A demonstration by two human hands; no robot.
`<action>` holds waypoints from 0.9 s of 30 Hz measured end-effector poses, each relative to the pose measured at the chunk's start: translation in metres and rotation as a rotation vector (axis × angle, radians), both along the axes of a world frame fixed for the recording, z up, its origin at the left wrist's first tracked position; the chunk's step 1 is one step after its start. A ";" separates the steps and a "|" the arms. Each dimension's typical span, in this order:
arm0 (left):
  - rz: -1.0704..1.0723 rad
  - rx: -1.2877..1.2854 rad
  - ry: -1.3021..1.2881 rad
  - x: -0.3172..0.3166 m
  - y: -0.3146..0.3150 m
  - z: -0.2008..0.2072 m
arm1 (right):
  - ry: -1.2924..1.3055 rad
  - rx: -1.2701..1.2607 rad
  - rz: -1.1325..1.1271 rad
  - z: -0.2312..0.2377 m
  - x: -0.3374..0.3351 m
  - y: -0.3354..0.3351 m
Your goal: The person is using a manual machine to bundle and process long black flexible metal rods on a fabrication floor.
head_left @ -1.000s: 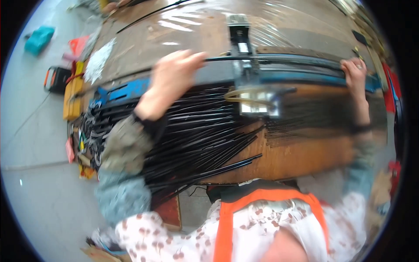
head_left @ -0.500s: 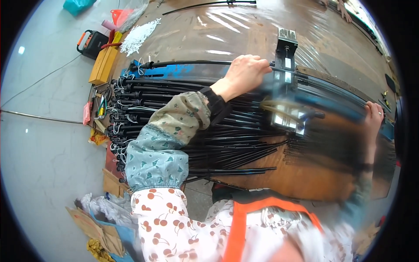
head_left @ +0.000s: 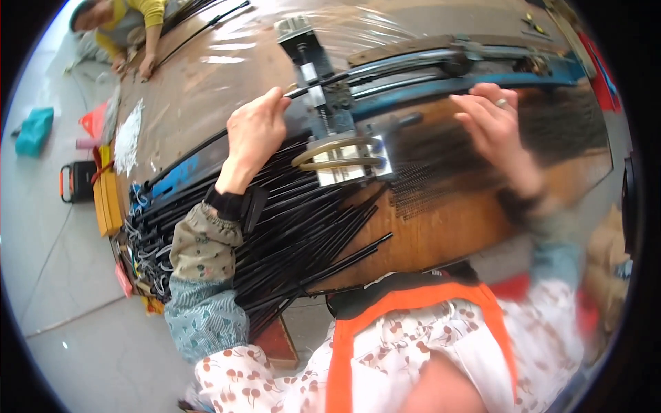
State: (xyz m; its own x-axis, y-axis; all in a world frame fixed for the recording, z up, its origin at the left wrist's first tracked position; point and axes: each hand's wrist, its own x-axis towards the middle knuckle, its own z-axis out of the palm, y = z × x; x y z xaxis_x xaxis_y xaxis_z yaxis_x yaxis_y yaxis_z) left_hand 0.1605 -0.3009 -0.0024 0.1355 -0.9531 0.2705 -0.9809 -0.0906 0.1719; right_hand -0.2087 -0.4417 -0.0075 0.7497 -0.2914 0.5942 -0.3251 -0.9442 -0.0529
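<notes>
My left hand point(head_left: 256, 131) is closed around a thin black rod point(head_left: 200, 148), fingertips pinching it just left of a metal clamping fixture point(head_left: 318, 89). The rod slants from the lower left up through the fixture, above a blue rail point(head_left: 441, 89). In front of the rail's right part, my right hand point(head_left: 492, 124) hovers with fingers apart and nothing in them. Below my left hand lies a pile of black rods point(head_left: 289, 227), their left ends fitted with pale loops. A yellowish hose point(head_left: 337, 153) curves over the front of the fixture.
Dark thin springs or wires point(head_left: 420, 189) lie right of the fixture, blurred. White small tubes point(head_left: 128, 141) are heaped at the table's left, near a yellow box point(head_left: 107, 199). A co-worker in a yellow top point(head_left: 141, 17) handles rods at the far left. Pliers point(head_left: 536, 25) lie far right.
The view has swung to the right, bringing the co-worker and the rail's right end into sight. My right hand has come off the rail side and opened; my left keeps its grip.
</notes>
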 end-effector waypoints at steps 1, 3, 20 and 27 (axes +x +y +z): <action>0.012 0.026 0.014 -0.001 -0.002 -0.001 | -0.009 0.040 -0.006 -0.004 0.002 0.004; -0.001 0.031 0.017 -0.004 -0.001 0.000 | -0.015 0.074 0.008 -0.011 0.010 0.012; -0.322 -0.299 -0.412 0.021 -0.021 -0.019 | -0.012 0.437 0.109 -0.036 0.041 0.030; -0.133 -0.347 -0.616 0.073 0.030 -0.014 | 0.410 0.157 0.235 -0.079 -0.005 0.131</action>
